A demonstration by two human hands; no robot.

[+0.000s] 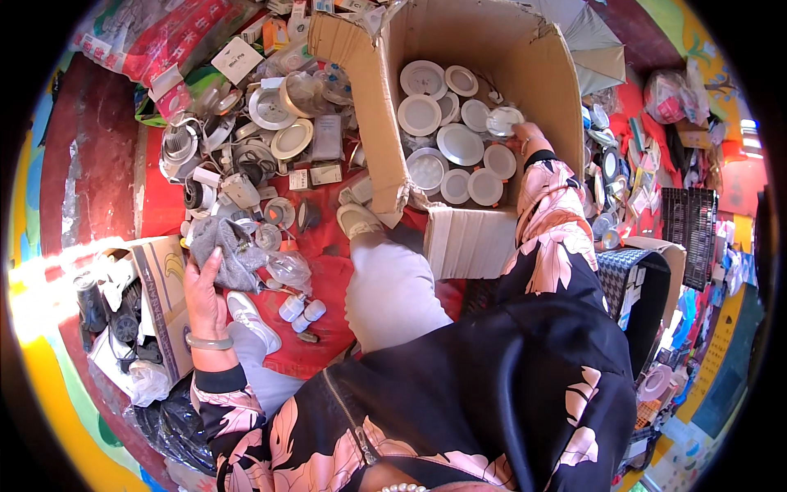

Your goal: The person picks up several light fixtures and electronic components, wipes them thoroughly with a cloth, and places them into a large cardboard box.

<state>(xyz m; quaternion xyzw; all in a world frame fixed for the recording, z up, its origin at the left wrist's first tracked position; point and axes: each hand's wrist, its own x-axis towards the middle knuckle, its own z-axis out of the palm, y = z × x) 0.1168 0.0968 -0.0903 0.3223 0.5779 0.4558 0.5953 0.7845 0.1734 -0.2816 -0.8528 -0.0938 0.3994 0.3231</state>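
The person wears a shiny black jacket [500, 353] patterned with big pink petals [548, 261], a long metal zip [348, 412] and plain black cuffs [220, 380]. A pale smooth bangle [210, 343] circles the left hand's [206, 305] wrist. Pale grey trousers [392, 293], white shoes [253, 321] and pearly round beads [403, 488] show too.

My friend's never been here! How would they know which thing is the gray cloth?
Find the big open cardboard box with round lights inside. From there, go down and left to the person's left hand. The gray cloth is the crumpled fabric it holds, unlike the see-through plastic bag beside it.
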